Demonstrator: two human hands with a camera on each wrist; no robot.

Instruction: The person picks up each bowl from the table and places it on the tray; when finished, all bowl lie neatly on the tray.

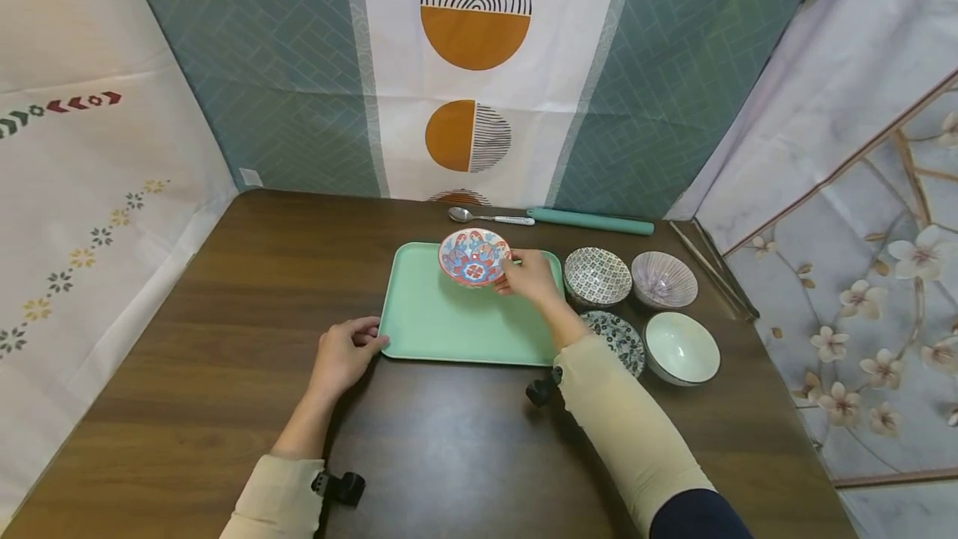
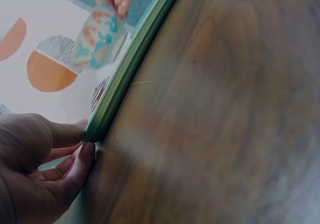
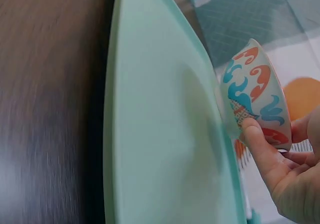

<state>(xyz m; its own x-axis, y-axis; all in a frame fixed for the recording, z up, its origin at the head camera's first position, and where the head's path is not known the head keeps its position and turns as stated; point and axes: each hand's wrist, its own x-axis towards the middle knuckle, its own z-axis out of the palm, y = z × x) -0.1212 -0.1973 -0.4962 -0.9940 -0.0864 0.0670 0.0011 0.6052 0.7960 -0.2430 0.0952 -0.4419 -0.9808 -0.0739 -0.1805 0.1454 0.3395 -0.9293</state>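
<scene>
My right hand (image 1: pixel 530 274) grips a small bowl (image 1: pixel 475 257) with a red and blue pattern by its right side. The bowl is above the far part of a mint green tray (image 1: pixel 464 327). In the right wrist view the bowl (image 3: pixel 257 96) shows its patterned outer wall, with fingers (image 3: pixel 262 151) against it near the base. At the tray's near left corner my left hand (image 1: pixel 343 356) pinches the rim. From the left wrist view, the thumb and fingers of that hand (image 2: pixel 47 159) close round the tray edge (image 2: pixel 117 83).
Right of the tray sit a checked bowl (image 1: pixel 597 276), a purple-streaked bowl (image 1: pixel 664 279), a black-and-white floral dish (image 1: pixel 617 339) and a pale bowl (image 1: pixel 681 348). Behind it lie a spoon (image 1: pixel 490 217) and a teal stick (image 1: pixel 591 221). Chopsticks (image 1: pixel 714 271) lie at the right edge.
</scene>
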